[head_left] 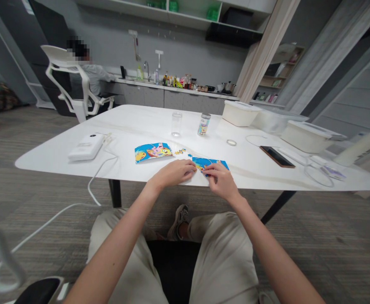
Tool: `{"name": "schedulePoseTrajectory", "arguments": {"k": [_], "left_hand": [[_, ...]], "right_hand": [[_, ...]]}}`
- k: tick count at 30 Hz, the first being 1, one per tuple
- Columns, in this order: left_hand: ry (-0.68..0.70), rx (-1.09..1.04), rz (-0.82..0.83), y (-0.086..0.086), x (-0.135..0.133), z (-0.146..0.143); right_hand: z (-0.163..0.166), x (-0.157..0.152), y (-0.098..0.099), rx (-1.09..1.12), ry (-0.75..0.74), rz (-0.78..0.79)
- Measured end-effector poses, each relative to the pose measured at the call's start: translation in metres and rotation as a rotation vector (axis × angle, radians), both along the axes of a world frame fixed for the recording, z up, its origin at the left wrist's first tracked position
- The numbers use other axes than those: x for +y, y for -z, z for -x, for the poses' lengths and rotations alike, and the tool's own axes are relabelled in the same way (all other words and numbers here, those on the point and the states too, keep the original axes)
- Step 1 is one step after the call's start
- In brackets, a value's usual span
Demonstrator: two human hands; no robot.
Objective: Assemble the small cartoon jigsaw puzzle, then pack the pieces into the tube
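A partly assembled blue cartoon jigsaw [214,163] lies near the front edge of the white table [140,122]. My right hand [220,177] rests on its near edge, fingers curled in a pinch on a small piece. My left hand [173,172] lies just left of it, fingers bent down on the tabletop at the puzzle's left edge. A few loose puzzle pieces [180,151] sit beyond my hands. A colourful picture card [153,151] lies flat further left.
An empty clear jar [176,124], a small jar with a printed label [204,124] and a round lid [231,142] stand mid-table. A phone [277,156], white bins [240,112] and cables lie right. A white box [86,147] sits left. A person sits at the far counter.
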State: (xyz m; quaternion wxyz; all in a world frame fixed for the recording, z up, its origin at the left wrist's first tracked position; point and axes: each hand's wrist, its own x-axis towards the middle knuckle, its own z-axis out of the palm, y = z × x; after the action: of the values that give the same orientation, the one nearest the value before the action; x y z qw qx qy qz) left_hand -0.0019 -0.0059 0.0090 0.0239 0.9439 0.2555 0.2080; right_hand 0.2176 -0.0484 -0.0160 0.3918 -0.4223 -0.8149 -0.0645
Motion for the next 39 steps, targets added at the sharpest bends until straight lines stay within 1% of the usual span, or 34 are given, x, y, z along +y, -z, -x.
{"name": "schedulePoseTrajectory", "arguments": {"k": [8, 13, 16, 19, 21, 24, 26, 29, 32, 39], "left_hand": [[0.009, -0.007, 0.004, 0.000, 0.001, 0.000], [0.007, -0.001, 0.004, 0.001, 0.001, 0.000], [0.008, -0.013, 0.006, 0.001, 0.001, 0.000], [0.000, -0.036, -0.009, 0.002, 0.002, 0.001], [-0.040, -0.047, -0.032, 0.002, 0.004, 0.001], [-0.168, -0.083, -0.035, -0.001, 0.006, -0.003], [-0.226, -0.097, 0.008, -0.003, 0.006, -0.009], [-0.222, -0.073, 0.081, -0.003, 0.005, -0.021], [-0.227, -0.065, 0.098, -0.002, 0.004, -0.031], [-0.211, -0.073, 0.108, -0.002, 0.004, -0.036]], "right_hand": [[0.002, -0.005, 0.000, -0.103, 0.002, -0.029], [0.004, -0.010, -0.004, -0.161, -0.018, 0.027], [0.003, -0.009, -0.006, -0.028, 0.024, 0.069], [0.001, -0.003, -0.007, 0.189, 0.128, 0.109], [0.001, 0.001, -0.007, 0.265, 0.181, 0.128], [0.002, 0.005, -0.005, 0.275, 0.201, 0.142], [0.003, 0.006, -0.003, 0.269, 0.207, 0.145], [0.003, 0.008, -0.002, 0.277, 0.215, 0.151], [0.003, 0.008, -0.001, 0.295, 0.210, 0.152], [0.003, 0.010, 0.001, 0.304, 0.197, 0.157]]}}
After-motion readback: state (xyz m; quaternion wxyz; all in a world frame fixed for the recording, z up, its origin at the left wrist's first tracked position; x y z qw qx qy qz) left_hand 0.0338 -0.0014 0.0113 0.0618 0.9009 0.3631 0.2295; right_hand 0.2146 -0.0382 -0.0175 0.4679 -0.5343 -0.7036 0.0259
